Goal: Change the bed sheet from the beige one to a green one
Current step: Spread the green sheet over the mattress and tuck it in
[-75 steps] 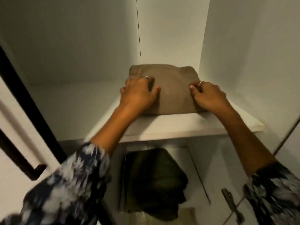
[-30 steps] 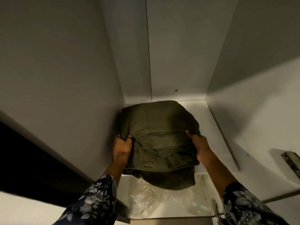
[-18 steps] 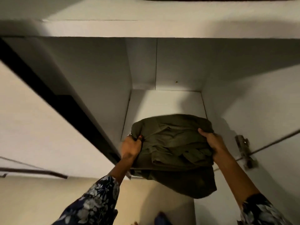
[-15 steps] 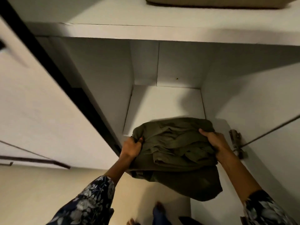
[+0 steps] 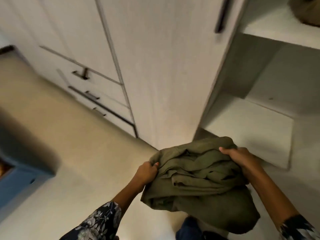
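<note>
The folded green sheet [image 5: 195, 181] hangs in front of me, out of the wardrobe and above the floor. My left hand [image 5: 147, 172] grips its left edge, thumb on top. My right hand [image 5: 237, 158] grips its right side, fingers curled over the top folds. A loose lower fold sags toward my legs. The folded beige sheet [image 5: 306, 11] lies on the upper wardrobe shelf at the top right corner, only partly in view.
The open wardrobe compartment [image 5: 256, 129] is at right, its lower shelf white. Closed white doors and drawers with dark handles [image 5: 90, 96] stand to the left. Beige floor [image 5: 69, 153] spreads below. A blue piece of furniture [image 5: 15, 181] sits at the left edge.
Both hands have pulled the green sheet out of the lower compartment toward me. My view has swung left, so the wardrobe doors and floor now show.
</note>
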